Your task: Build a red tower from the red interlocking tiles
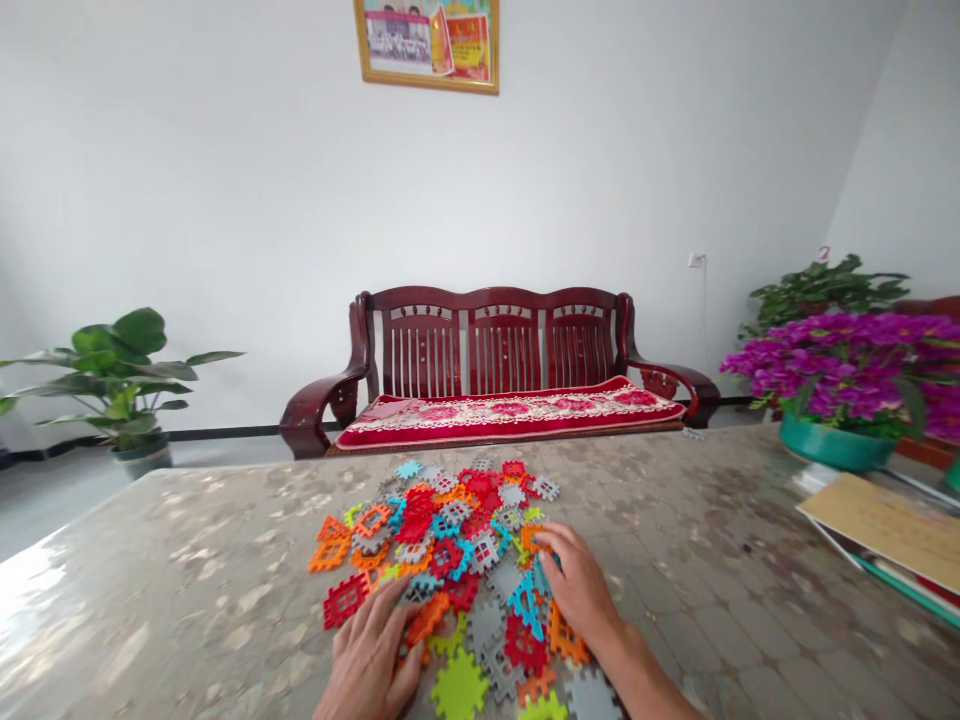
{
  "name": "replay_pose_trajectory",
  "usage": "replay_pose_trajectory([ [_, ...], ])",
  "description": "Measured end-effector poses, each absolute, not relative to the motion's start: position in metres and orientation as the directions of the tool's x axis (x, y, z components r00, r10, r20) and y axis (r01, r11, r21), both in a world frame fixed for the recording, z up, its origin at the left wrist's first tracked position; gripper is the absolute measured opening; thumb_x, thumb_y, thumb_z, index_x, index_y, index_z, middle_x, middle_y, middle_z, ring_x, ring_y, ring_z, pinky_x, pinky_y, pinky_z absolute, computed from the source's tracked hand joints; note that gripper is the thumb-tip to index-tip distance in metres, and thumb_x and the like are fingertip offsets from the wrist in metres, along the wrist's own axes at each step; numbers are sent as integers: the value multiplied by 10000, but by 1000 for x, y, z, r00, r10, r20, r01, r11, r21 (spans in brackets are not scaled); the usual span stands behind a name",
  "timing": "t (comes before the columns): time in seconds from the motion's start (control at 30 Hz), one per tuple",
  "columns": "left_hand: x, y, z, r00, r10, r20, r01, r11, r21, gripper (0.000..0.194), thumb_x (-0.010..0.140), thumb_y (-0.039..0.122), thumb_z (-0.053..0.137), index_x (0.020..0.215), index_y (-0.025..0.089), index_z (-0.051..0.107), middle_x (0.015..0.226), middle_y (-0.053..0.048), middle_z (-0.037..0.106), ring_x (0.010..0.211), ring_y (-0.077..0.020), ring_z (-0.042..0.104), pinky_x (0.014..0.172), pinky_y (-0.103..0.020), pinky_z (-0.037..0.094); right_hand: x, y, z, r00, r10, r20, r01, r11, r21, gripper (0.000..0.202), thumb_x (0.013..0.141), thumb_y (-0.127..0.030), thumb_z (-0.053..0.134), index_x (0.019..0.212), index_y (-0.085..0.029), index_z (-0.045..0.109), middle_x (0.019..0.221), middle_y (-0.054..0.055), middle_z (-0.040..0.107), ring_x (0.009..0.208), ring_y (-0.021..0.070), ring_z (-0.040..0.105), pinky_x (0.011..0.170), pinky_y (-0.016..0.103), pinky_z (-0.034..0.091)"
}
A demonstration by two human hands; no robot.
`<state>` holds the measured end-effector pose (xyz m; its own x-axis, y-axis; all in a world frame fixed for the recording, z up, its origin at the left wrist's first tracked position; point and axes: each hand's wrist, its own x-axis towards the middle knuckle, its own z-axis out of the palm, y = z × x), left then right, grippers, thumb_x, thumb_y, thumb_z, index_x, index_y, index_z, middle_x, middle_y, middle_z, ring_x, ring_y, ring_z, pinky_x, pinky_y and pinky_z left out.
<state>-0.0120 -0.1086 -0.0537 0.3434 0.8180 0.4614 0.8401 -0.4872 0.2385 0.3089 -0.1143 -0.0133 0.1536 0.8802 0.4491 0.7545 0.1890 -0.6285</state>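
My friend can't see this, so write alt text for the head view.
A person's left hand and right hand are among colourful notched pieces heaped on a patterned table. Behind stands a dark-red bench with a floral cover; purple flowers at right, leafy plant at left.

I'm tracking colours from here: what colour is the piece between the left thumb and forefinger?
The piece is orange, best seen in the head view.

Left, open tabletop point(210, 590) — centre, jumbled toothed pieces point(463, 592)
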Motion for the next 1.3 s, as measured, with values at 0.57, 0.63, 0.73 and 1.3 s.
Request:
replay_pose_trajectory([
  [0.57, 6, -114, 3, 391, 847, 359, 804, -505, 315, 337, 955, 326, 375, 861, 259, 691, 1153, -47, 671, 1053, -228, 611, 915, -445, 487, 299, -124, -3, 55, 923, 381, 869, 144, -474, 403, 813, -298, 607, 1212, -273, 663, 1324, 68, 608, 1242, 277, 529, 1073, 420, 392],
  [0.63, 12, -114, 10, 383, 849, 365, 801, -502, 327, 325, 949, 332, 389, 835, 250, 683, 1119, -54, 679, 1024, -229, 612, 888, -428, 483, 299, -121, -3, 71, 916, 395, 865, 141, -482, 336, 812, -256, 591, 1132, -275, 693, 1270, 60, 638, 1201, 269, 554, 1054, 410, 407],
  [0.73, 18, -111, 16, 368, 833, 414, 781, -518, 349, 286, 934, 316, 410, 849, 243, 673, 1094, -64, 681, 1021, -234, 604, 878, -415, 470, 302, -116, -5, 82, 899, 430, 848, 164, -504, 227, 814, -215, 564, 978, -258, 715, 1179, 59, 671, 1131, 256, 585, 1013, 395, 438],
  [1.3, 68, -42, 41, 403, 820, 406, 754, -549, 362, 340, 926, 218, 376, 1108, 254, 660, 1079, -59, 655, 1069, -213, 574, 994, -419, 462, 330, -96, -25, 227, 750, 621, 727, 294, -620, 294, 879, -315, 501, 1085, -224, 689, 1315, 105, 605, 1240, 250, 548, 1049, 433, 453],
])
